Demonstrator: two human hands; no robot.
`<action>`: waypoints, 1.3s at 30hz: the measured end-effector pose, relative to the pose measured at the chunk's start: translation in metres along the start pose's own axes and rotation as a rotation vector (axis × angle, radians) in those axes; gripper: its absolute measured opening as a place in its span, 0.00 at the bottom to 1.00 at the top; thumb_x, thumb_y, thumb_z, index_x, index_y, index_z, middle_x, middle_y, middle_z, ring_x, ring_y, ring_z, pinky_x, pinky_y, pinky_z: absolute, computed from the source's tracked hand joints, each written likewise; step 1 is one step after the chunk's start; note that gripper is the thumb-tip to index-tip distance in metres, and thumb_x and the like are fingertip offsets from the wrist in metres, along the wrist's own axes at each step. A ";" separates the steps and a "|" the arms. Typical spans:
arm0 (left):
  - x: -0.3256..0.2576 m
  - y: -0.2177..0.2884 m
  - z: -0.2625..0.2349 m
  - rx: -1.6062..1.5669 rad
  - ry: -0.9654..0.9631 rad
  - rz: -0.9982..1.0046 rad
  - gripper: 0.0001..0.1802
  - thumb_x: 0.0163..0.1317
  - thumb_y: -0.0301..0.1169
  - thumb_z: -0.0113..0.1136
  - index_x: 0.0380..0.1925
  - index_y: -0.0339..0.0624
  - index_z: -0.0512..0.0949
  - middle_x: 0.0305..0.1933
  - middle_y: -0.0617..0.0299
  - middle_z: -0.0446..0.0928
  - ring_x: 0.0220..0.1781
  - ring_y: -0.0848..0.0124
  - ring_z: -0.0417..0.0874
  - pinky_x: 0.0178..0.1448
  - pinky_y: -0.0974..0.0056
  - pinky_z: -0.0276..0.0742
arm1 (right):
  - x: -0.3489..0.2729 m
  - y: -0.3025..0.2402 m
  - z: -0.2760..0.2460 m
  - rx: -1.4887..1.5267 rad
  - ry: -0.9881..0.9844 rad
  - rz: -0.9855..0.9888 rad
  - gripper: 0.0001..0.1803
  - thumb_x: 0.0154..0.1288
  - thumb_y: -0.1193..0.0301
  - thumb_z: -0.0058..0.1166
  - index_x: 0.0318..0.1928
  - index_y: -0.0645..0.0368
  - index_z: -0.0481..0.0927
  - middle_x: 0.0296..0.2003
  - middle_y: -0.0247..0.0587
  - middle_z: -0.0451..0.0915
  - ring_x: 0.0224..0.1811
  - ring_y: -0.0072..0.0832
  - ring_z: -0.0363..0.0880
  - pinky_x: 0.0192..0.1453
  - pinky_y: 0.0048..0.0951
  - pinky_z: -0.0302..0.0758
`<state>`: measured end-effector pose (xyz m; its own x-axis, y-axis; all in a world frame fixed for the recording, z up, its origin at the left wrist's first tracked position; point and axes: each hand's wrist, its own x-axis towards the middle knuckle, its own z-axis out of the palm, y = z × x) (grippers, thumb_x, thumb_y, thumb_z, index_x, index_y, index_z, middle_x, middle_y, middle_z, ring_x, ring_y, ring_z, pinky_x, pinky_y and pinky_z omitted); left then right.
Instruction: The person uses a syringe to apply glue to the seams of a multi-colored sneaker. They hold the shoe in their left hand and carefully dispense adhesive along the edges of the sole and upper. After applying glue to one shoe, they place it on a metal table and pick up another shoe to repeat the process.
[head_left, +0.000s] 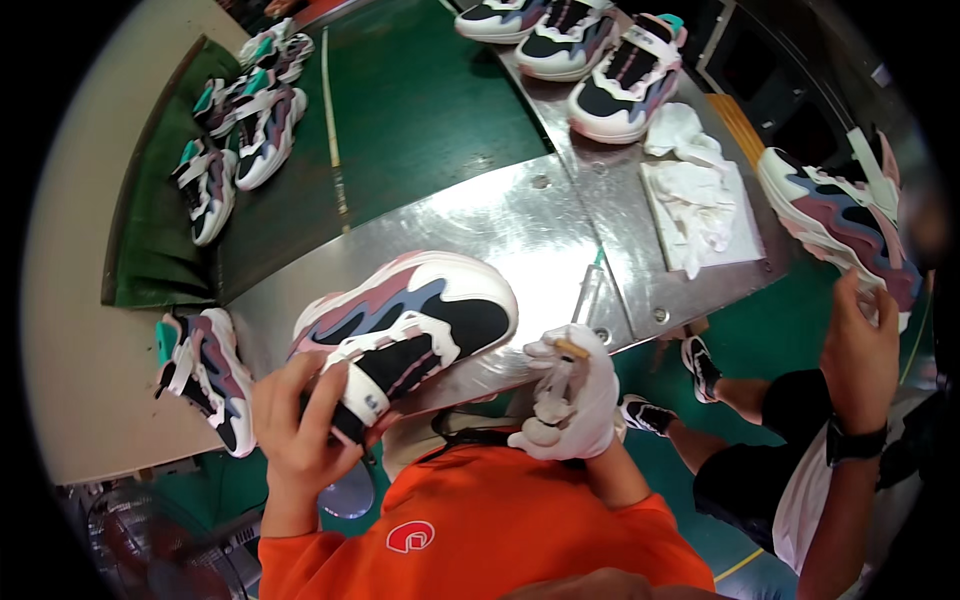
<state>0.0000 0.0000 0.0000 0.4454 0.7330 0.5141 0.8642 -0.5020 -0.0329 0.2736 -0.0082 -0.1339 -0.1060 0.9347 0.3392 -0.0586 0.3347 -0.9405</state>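
Observation:
My left hand (300, 415), bare, is closed on the ankle opening and strap of a sneaker (410, 325). The sneaker is white, black, mauve and blue-grey, tilted with its toe to the right above the metal worktop. To its right, my right hand (575, 400) wears a white glove, with fingers curled round a small tool with a tan end (571, 348); its exact kind I cannot make out. Just beyond the glove, a slim pen-like tool with a green tip (590, 285) lies on the metal.
A matching sneaker (207, 380) stands at the left edge. More sneakers (265, 135) line the green belt (420, 110). Others (625, 80) stand at the far right beside white cloths (700, 205). At right, a co-worker's hand (862, 350) holds another sneaker (840, 215).

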 end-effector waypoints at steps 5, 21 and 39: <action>0.006 -0.005 -0.017 0.065 -0.066 0.040 0.32 0.38 0.47 0.78 0.42 0.40 0.80 0.43 0.54 0.76 0.38 0.57 0.77 0.40 0.58 0.72 | 0.007 -0.002 0.015 0.061 0.021 -0.002 0.62 0.29 0.72 0.77 0.68 0.61 0.53 0.55 0.46 0.68 0.55 0.34 0.75 0.55 0.32 0.71; 0.000 0.008 -0.010 0.033 -0.152 0.135 0.31 0.41 0.46 0.75 0.43 0.38 0.80 0.44 0.54 0.76 0.40 0.57 0.77 0.40 0.57 0.72 | 0.029 -0.021 -0.006 0.296 0.076 0.254 0.60 0.34 0.69 0.76 0.68 0.66 0.52 0.53 0.49 0.74 0.49 0.29 0.75 0.56 0.29 0.71; 0.068 -0.009 -0.003 -0.200 -0.339 -0.067 0.29 0.33 0.35 0.72 0.39 0.37 0.76 0.39 0.49 0.70 0.39 0.51 0.75 0.45 0.57 0.73 | 0.069 -0.018 -0.045 -0.178 0.017 -0.300 0.52 0.33 0.68 0.75 0.62 0.67 0.63 0.44 0.49 0.73 0.37 0.41 0.77 0.44 0.35 0.76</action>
<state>0.0215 0.0529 0.0373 0.4704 0.8603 0.1966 0.8463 -0.5029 0.1757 0.3116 0.0556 -0.0949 -0.0941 0.7931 0.6018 0.0899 0.6088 -0.7882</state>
